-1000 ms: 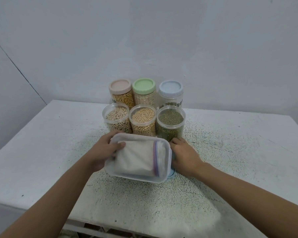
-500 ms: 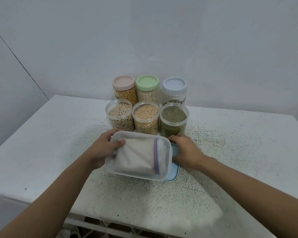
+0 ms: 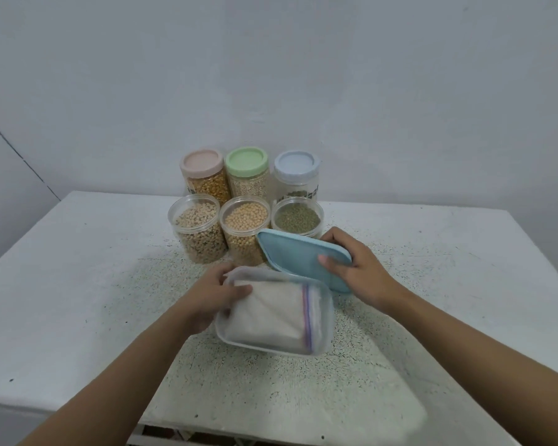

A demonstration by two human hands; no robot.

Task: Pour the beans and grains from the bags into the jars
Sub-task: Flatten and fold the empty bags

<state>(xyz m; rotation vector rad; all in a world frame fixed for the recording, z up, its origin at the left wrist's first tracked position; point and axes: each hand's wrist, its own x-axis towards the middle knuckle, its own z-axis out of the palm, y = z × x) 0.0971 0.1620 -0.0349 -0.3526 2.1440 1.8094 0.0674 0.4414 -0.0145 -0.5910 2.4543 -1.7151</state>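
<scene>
Blue plastic lid [image 3: 290,252] is hanging tilted in the right hand [image 3: 358,268], its thumb pressing on top and its fingers [image 3: 337,235] curling round the far edge. The left hand [image 3: 211,302] is gripping the left end of the clear container [image 3: 327,320], thumb lying on the zip bag [image 3: 271,312] of pale grain inside. This container is sitting mid-tabletop [image 3: 94,284], just before three open jars [image 3: 245,233], with three lidded jars [image 3: 246,175] standing behind.
</scene>
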